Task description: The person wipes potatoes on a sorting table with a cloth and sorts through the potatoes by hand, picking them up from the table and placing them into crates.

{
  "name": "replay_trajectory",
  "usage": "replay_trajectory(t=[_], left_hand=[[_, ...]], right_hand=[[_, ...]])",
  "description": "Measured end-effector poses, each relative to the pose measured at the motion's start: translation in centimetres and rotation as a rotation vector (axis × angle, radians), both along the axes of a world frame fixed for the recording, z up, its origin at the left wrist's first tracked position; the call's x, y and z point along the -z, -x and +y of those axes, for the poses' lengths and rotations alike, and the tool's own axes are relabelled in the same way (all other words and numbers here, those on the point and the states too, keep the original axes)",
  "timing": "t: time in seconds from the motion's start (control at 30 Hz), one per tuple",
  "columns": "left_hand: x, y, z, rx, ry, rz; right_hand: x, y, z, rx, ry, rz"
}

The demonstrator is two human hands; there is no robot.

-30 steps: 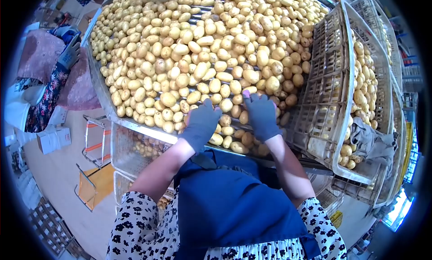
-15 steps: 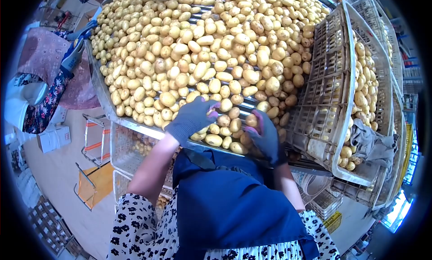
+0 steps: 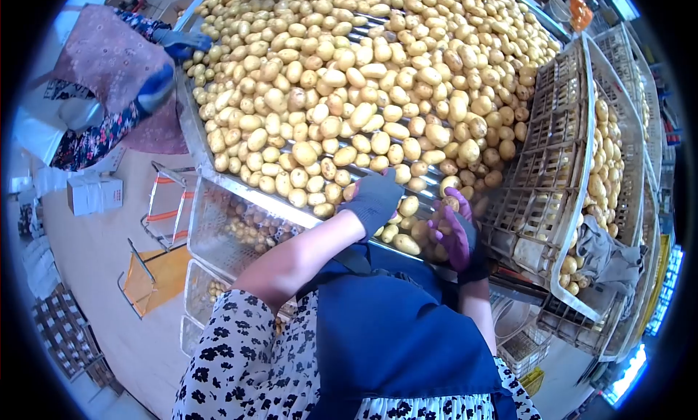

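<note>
Many yellow potatoes [image 3: 320, 100] cover a metal sorting table [image 3: 269, 200] with rollers showing between them. My left hand [image 3: 375, 199], in a grey glove, lies palm down on the potatoes near the table's front edge; its fingers point forward, bent round something I cannot make out. Just right of it, my right hand [image 3: 458, 234] is turned with its purple palm side showing. A potato [image 3: 451, 202] sits between its thumb and fingers.
At the right, a tilted plastic crate [image 3: 542, 165] stands against the table beside crates of potatoes, with a grey cloth [image 3: 607, 253] on one. Below the table's left front is another crate [image 3: 211, 224]. A co-worker's gloved hand [image 3: 185, 43] reaches the table's left edge.
My right hand has turned palm up with a potato in it. My left hand has moved forward over the potatoes. The view has shifted, and the co-worker's hands have moved apart.
</note>
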State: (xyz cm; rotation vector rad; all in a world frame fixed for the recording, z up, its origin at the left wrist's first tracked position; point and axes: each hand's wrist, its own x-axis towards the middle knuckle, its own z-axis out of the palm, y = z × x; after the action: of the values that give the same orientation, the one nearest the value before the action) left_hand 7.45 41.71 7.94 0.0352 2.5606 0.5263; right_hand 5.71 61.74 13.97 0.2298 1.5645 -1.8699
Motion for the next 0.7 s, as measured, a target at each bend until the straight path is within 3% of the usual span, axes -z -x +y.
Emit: replay_trajectory(t=[0.07,0.13,0.2,0.3,0.33,0.37,0.4,0.43,0.47,0.5,0.53,0.57,0.6,0.63,0.67,0.7], left_hand=[[-0.3,0.2,-0.5,-0.047,-0.023,-0.031],[-1.6,0.1,-1.6,-0.072,-0.389,0.051],[-3.3,-0.4,-1.8,-0.408,-1.131,-0.388],[-2.9,-2.8,-1.6,-0.852,-1.941,-0.469],[-4.8,-3.7,-1.9,-0.936,-2.071,-0.366],[-4.9,-4.5,-2.5,-0.871,-2.071,-0.200],[-5.0,-5.6,-3.2,-0.805,-2.061,-0.038],[-4.7,-7.2,-4.1,-0.929,-2.358,-0.287],[-6.2,-8.3,-5.3,-0.785,-2.294,-0.202],[-3.5,-9.9,-6.4,-0.926,-2.189,-0.045],[-5.0,-11.8,-6.4,-0.989,-2.219,0.317],[-4.5,-13.9,-8.6,-0.749,-2.503,0.226],[-6.9,-15.4,-9.7,-1.240,-2.504,-0.037],[-5.9,-18.2,-10.7,-1.260,-2.630,-0.090],[-2.0,-21.8,-13.2,-1.079,-2.191,0.211],[-0.7,-24.6,-13.8,-1.347,-2.039,0.382]], right_hand=[[-0.3,0.5,-0.1,-0.050,-0.059,0.047],[-0.2,1.3,0.3,-0.109,-0.048,0.084],[-2.9,1.6,-1.5,-0.094,-0.097,0.074],[-3.9,1.2,-4.3,-0.104,-0.075,0.371],[-4.1,1.3,-5.5,-0.338,-0.126,0.627],[-4.4,1.3,-6.7,-0.577,-0.176,0.881],[-4.9,0.7,-8.1,-0.579,-0.170,0.878],[-5.5,-0.2,-9.7,-0.738,-0.173,1.009],[-6.1,-0.7,-10.9,-0.901,-0.173,1.141],[-6.7,-0.9,-11.6,-0.907,-0.164,1.143],[-7.2,-1.0,-12.2,-0.913,-0.147,1.029],[-7.4,-1.0,-12.7,-0.920,-0.131,0.914],[-7.2,-0.9,-12.6,-0.928,-0.123,0.911],[-6.8,-0.5,-11.8,-0.853,-0.136,0.832],[-6.3,0.1,-10.9,-0.774,-0.156,0.753],[-5.4,0.8,-9.7,-0.791,-0.328,0.830]])
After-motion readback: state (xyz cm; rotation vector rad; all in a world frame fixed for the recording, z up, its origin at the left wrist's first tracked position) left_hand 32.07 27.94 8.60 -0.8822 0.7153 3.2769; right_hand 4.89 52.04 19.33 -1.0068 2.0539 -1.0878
